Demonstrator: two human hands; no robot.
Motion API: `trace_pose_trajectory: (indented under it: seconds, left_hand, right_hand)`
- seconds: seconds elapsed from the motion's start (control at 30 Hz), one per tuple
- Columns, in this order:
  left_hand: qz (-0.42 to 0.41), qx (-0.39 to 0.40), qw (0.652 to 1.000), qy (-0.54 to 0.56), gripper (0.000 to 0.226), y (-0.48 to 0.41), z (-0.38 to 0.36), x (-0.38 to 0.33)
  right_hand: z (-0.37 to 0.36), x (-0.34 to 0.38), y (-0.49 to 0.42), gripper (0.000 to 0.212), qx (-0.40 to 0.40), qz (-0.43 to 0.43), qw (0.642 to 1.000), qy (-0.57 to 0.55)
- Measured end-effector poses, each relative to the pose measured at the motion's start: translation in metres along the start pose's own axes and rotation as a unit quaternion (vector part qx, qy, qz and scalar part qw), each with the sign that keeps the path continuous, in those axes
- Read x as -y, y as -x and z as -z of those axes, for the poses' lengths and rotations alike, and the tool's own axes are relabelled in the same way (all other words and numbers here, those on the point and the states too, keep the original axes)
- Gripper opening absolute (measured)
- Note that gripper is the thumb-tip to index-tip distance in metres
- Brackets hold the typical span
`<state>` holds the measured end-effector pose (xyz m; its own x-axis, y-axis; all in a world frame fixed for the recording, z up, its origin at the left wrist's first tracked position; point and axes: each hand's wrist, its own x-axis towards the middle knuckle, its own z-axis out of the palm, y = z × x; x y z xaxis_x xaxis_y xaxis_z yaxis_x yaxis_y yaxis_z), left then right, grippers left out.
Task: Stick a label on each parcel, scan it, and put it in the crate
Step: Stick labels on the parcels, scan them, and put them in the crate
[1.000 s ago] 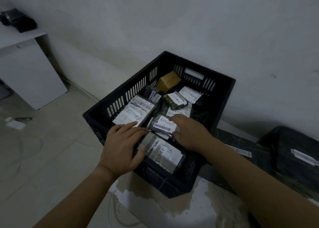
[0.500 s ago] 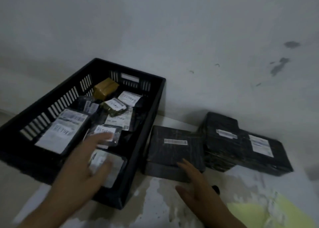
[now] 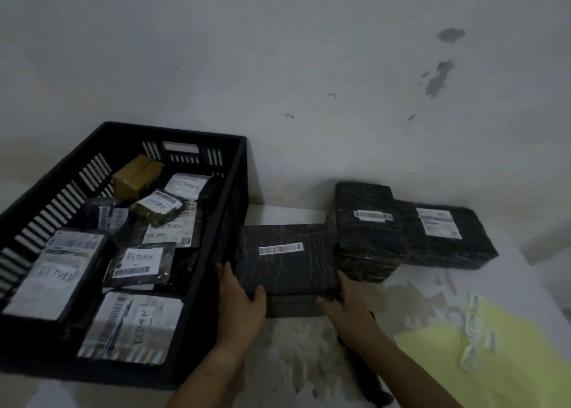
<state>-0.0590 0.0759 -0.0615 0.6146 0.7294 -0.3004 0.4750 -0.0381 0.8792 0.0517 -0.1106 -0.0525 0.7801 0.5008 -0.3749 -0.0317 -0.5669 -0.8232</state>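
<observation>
Head view: left hand and right hand clasp the black parcel between them.

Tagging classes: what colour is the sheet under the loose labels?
Pale yellow-green; the sheet shows best in the head view.

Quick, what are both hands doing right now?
Left hand: grips the near left corner of the black parcel beside the crate.
Right hand: grips the same parcel's near right corner.
</observation>
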Motion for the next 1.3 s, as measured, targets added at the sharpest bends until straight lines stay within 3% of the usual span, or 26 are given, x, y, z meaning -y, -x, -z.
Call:
trace_pose_trajectory:
  seconds: [0.1, 0.2, 0.3, 0.4, 0.5, 0.6, 0.7, 0.8, 0.9, 1.17, 1.3]
  left_hand:
    - [-0.033, 0.007, 0.998, -0.046, 0.082, 0.009, -0.002, 0.002]
    - [-0.025, -0.029, 0.996, -0.075, 0.082, 0.027, 0.0, 0.005]
    - [0.014, -0.039, 0.992, -0.119, 0.096, 0.055, 0.0, 0.027]
    - [-0.01, -0.026, 0.996, -0.085, 0.104, 0.077, -0.001, 0.052]
    - [-0.052, 0.039, 0.998, -0.013, 0.099, 0.082, 0.004, 0.047]
    - [-0.045, 0.064, 0.997, 0.003, 0.096, 0.083, 0.006, 0.041]
    - [-0.044, 0.05, 0.998, -0.003, 0.099, 0.085, 0.005, 0.043]
    - [-0.041, 0.03, 0.999, -0.008, 0.096, 0.084, 0.002, 0.048]
    - [-0.044, 0.014, 0.999, -0.011, 0.092, 0.088, -0.002, 0.05]
    - [-0.05, -0.036, 0.998, 0.005, 0.083, 0.111, -0.02, 0.048]
    - [-0.032, -0.023, 0.998, 0.041, 0.07, 0.132, -0.042, 0.04]
  right_hand:
    - [0.002, -0.005, 0.006, 0.052, 0.008, 0.018, 0.999, -0.034]
    - [0.006, -0.01, 0.018, 0.053, 0.029, 0.026, 0.998, -0.048]
    - [0.009, -0.026, 0.038, 0.063, 0.02, 0.022, 0.999, -0.029]
    - [0.016, -0.043, 0.052, 0.049, 0.001, 0.031, 0.999, -0.01]
    - [0.028, -0.067, 0.058, 0.036, -0.113, 0.025, 0.993, 0.011]
    - [0.028, -0.097, 0.06, 0.035, -0.193, -0.065, 0.979, 0.023]
    - [0.015, -0.119, 0.059, 0.069, -0.127, -0.118, 0.981, 0.086]
    - [0.001, -0.129, 0.054, 0.082, -0.062, -0.121, 0.981, 0.139]
    - [-0.003, -0.141, 0.043, 0.08, -0.023, -0.105, 0.977, 0.182]
    - [0.047, -0.124, 0.076, 0.078, 0.025, -0.126, 0.992, 0.009]
    - [0.078, -0.118, 0.102, 0.05, -0.001, -0.137, 0.985, -0.101]
